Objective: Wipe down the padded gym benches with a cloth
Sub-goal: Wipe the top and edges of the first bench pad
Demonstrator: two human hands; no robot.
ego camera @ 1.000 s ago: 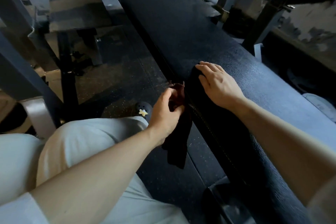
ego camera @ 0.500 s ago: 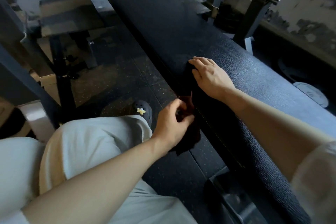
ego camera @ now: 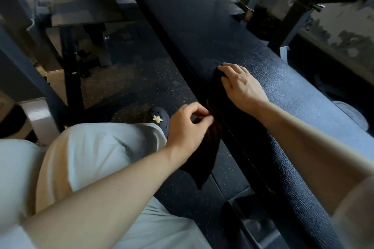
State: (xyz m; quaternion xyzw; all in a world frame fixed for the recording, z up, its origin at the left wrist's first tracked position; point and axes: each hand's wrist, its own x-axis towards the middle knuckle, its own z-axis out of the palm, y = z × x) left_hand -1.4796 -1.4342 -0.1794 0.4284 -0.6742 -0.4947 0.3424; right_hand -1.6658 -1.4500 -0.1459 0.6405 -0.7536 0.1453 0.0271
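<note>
Cloth (ego camera: 204,153) pinched by left hand (ego camera: 187,130), pressed flat by right hand (ego camera: 240,87).

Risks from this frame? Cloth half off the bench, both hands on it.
1. Most of the dark cloth hangs off the bench edge; only a strip lies under the flat right hand. A wipe may cover little pad, or the cloth may slide off.
2. The left hand pinches just the cloth's edge; a weak grip could slip if it tugs.
3. The hanging tail nears the speckled floor and might pick up grit.
</note>
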